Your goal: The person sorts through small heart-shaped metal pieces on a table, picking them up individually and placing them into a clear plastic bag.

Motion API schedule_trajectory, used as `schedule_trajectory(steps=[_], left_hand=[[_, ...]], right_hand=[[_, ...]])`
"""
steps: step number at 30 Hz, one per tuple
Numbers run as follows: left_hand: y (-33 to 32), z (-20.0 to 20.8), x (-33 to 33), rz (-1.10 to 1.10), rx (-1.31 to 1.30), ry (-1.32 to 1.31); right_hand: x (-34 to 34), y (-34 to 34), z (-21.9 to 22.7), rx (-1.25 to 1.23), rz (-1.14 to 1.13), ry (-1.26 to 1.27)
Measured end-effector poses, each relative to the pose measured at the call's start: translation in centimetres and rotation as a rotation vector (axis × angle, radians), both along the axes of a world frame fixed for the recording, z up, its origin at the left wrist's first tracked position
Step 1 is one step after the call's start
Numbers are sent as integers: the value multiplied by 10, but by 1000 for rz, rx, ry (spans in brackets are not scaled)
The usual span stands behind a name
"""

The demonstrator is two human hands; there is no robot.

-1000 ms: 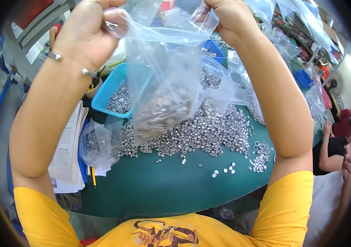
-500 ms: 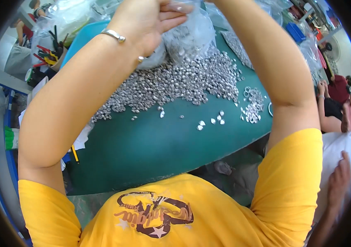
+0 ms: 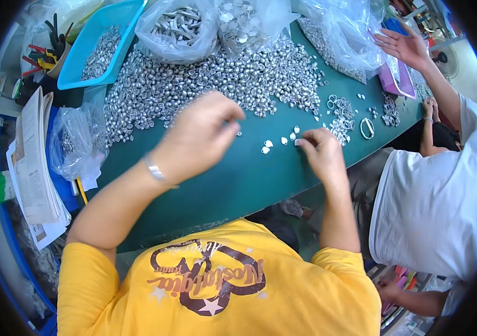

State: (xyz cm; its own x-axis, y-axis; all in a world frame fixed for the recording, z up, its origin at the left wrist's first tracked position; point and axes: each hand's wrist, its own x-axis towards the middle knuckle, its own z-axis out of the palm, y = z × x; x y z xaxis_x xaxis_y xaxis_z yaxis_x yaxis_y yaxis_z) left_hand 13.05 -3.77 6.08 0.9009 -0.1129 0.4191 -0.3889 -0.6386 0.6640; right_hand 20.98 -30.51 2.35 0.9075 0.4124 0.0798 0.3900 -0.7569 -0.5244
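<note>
With fingers nearly together, the right hand [image 3: 324,154] touches a silvery piece [image 3: 298,142] on the counter [image 3: 233,182], the left hand [image 3: 200,130] loosely curled to its left, both grips unclear.

Bright, even lt; glare on plastic bag [image 3: 342,33], hilites on metal bits [image 3: 283,73]. L hand [image 3: 199,134] slightly motion-blurred. Fisheye bend + blk vignette @ edges.
</note>
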Motion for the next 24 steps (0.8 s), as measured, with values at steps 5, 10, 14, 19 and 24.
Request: schedule_trajectory(steps=[5, 10, 14, 19, 24], left_hand=[[-65, -69, 10, -64, 122, 264], [-81, -84, 23, -71, 167, 169], [-76, -89, 14, -51, 107, 67], [-71, -85, 5, -101, 114, -8], [-73, -83, 6, -77, 100, -49]], right_hand=[[-18, 11, -28, 79, -130, -74], [-13, 10, -31, 158, -82, -115], [-15, 14, -39, 157, -37, -210], [-12, 14, -35, 153, 35, -175], [-13, 17, -29, 117, 69, -51]])
